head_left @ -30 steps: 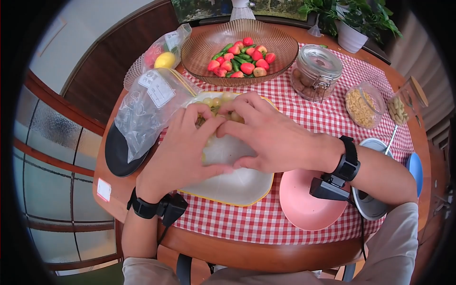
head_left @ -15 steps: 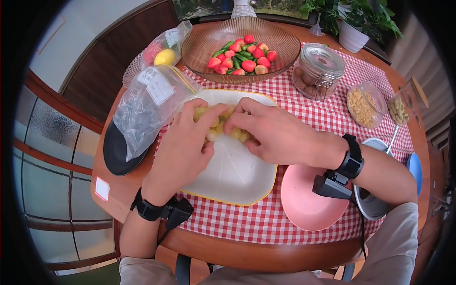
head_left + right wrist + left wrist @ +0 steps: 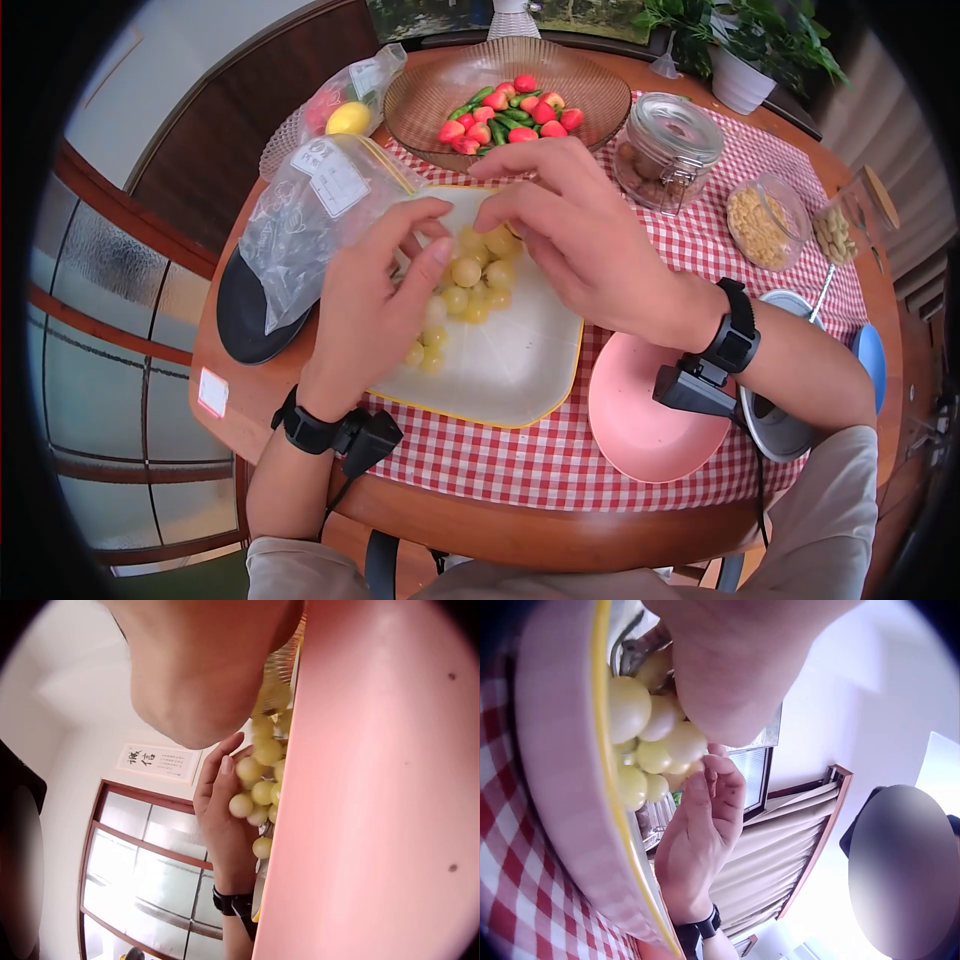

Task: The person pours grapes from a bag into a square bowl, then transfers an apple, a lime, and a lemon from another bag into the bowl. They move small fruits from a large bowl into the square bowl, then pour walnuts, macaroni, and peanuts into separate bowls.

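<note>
A bunch of yellow-green grapes [image 3: 468, 290] lies on a white square plate with a yellow rim [image 3: 510, 370] on the checked cloth. My right hand [image 3: 495, 215] pinches the far end of the bunch between thumb and fingers. My left hand [image 3: 432, 240] touches the bunch's left side with nearly straight fingers. In the left wrist view the grapes [image 3: 649, 742] press against the plate rim [image 3: 607, 787], with the right hand [image 3: 705, 825] pinching them beyond. The right wrist view shows the left hand [image 3: 221, 802] against the grapes [image 3: 259, 780].
A clear zip bag [image 3: 310, 215] lies over a black plate [image 3: 245, 320] at the left. Behind stand a glass bowl of red and green fruit [image 3: 505, 95], a clip jar [image 3: 668, 150] and small nut jars [image 3: 765, 225]. A pink bowl [image 3: 650, 410] sits near right.
Both hands have lifted and shifted toward the far side of the plate. The grape bunch, mostly covered before, now lies stretched out and exposed across the plate.
</note>
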`<act>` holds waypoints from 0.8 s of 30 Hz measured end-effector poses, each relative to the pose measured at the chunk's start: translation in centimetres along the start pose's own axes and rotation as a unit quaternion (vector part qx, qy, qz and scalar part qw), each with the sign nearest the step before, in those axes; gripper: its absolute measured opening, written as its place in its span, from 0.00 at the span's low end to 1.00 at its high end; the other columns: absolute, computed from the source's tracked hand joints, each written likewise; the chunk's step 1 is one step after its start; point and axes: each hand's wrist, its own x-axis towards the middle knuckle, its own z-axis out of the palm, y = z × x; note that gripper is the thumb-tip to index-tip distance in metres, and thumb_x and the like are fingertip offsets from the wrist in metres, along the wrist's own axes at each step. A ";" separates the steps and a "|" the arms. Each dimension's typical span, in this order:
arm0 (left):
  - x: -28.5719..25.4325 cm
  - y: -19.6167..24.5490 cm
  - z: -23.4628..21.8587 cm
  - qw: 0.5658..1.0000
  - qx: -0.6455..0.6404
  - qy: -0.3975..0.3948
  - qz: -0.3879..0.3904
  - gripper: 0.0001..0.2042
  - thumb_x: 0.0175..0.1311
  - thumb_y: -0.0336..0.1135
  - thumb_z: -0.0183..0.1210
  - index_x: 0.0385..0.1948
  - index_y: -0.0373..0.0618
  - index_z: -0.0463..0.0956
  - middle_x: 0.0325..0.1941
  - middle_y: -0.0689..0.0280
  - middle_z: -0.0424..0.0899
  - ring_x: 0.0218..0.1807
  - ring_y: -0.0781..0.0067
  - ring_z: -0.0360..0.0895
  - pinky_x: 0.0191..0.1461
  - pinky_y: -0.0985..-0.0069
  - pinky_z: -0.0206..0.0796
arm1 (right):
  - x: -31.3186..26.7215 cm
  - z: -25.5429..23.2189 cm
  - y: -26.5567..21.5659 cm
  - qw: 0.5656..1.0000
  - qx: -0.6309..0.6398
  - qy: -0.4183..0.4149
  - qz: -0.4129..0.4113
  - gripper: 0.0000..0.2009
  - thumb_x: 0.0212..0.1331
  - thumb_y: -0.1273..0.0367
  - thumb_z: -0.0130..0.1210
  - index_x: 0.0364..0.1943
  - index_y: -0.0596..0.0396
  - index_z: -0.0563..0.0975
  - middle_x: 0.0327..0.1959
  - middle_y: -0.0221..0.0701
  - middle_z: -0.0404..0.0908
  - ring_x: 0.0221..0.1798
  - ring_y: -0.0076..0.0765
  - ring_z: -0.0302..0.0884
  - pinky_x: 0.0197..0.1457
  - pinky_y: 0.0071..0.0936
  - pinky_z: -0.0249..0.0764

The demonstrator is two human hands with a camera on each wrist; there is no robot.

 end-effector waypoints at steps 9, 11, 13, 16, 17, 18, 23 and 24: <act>-0.6 1.3 -0.3 0.969 0.174 -0.132 0.116 0.31 0.55 0.37 0.73 0.61 0.42 0.71 0.59 0.55 0.74 0.62 0.48 0.72 0.62 0.60 0.69 | -1.3 0.5 -0.7 0.970 -0.093 -0.224 0.021 0.22 0.54 0.67 0.67 0.55 0.54 0.78 0.55 0.36 0.79 0.62 0.49 0.75 0.66 0.43 0.69; -0.9 1.2 -0.1 0.968 0.176 -0.153 0.092 0.36 0.52 0.38 0.75 0.64 0.43 0.69 0.63 0.54 0.71 0.66 0.43 0.70 0.66 0.56 0.69 | -1.3 0.4 -0.7 0.968 -0.111 -0.225 0.006 0.25 0.53 0.67 0.68 0.58 0.52 0.77 0.53 0.36 0.79 0.60 0.48 0.76 0.65 0.43 0.71; -0.7 0.9 -0.3 0.970 0.156 -0.159 0.093 0.36 0.52 0.31 0.73 0.65 0.44 0.67 0.66 0.55 0.68 0.68 0.43 0.70 0.68 0.56 0.69 | -1.3 0.5 -0.4 0.967 -0.114 -0.226 0.011 0.24 0.53 0.68 0.67 0.57 0.51 0.77 0.51 0.36 0.80 0.57 0.48 0.78 0.62 0.43 0.73; -0.5 0.6 -0.3 0.973 0.150 -0.161 0.076 0.33 0.53 0.24 0.66 0.66 0.44 0.67 0.67 0.55 0.68 0.66 0.46 0.72 0.67 0.59 0.70 | -1.1 0.5 -0.4 0.963 -0.129 -0.236 0.019 0.23 0.52 0.69 0.65 0.56 0.49 0.77 0.45 0.36 0.80 0.50 0.49 0.80 0.55 0.43 0.77; -0.5 0.5 -0.2 0.973 0.149 -0.159 0.076 0.33 0.53 0.24 0.66 0.66 0.44 0.67 0.67 0.55 0.68 0.66 0.46 0.72 0.67 0.59 0.70 | -1.1 0.5 -0.4 0.959 -0.140 -0.246 0.023 0.23 0.52 0.70 0.65 0.56 0.48 0.77 0.43 0.35 0.80 0.46 0.49 0.82 0.51 0.43 0.78; -0.6 0.5 -0.2 0.973 0.154 -0.149 0.089 0.33 0.52 0.21 0.63 0.66 0.44 0.67 0.64 0.56 0.70 0.65 0.47 0.73 0.66 0.60 0.71 | -1.1 0.5 -0.4 0.959 -0.140 -0.247 0.022 0.23 0.52 0.70 0.65 0.56 0.48 0.77 0.43 0.35 0.80 0.46 0.49 0.82 0.51 0.43 0.78; -0.1 1.3 -1.1 0.976 0.124 -0.180 0.028 0.35 0.52 0.18 0.58 0.68 0.44 0.67 0.60 0.57 0.76 0.61 0.47 0.78 0.65 0.63 0.72 | -0.5 -0.1 -0.7 0.971 -0.064 -0.230 0.021 0.25 0.51 0.72 0.61 0.58 0.49 0.76 0.39 0.36 0.78 0.39 0.50 0.81 0.45 0.45 0.78; -0.1 1.1 -1.2 0.984 0.075 -0.155 0.036 0.34 0.53 0.17 0.57 0.68 0.44 0.67 0.60 0.58 0.78 0.61 0.52 0.79 0.65 0.65 0.72 | -0.5 -0.1 -0.8 0.971 -0.064 -0.230 0.020 0.25 0.51 0.72 0.61 0.58 0.49 0.76 0.39 0.36 0.78 0.39 0.50 0.81 0.45 0.45 0.78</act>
